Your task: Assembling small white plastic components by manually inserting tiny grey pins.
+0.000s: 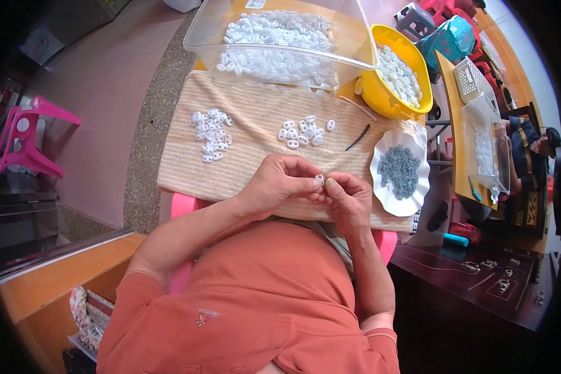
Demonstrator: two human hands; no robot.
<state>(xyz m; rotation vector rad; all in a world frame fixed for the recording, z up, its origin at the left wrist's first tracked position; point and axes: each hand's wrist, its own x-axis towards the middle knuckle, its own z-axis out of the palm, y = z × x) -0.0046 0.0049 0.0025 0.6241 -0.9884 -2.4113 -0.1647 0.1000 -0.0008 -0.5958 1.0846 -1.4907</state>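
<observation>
A small white plastic piece with holes (320, 178) is pinched between the thumb and fingers of my left hand (274, 186). My right hand (350, 198) is closed in a pinch right beside that piece, its fingertips almost against it; what they grip is too small to make out. Beyond my hands, on the striped cloth (249, 103), lies a loose group of like white oval pieces (302, 132). Further left sits a denser pile of white pieces (212, 133). A white scalloped dish (383, 193) to my right holds a heap of small grey metal parts (400, 172).
A clear plastic bin (199, 37) full of white pieces stands at the far side, beside a yellow basin (371, 93) of similar pieces. A dark thin strip (357, 138) lies near the dish. Another person (533, 146) sits at a table on the right. A pink stool (28, 137) stands left.
</observation>
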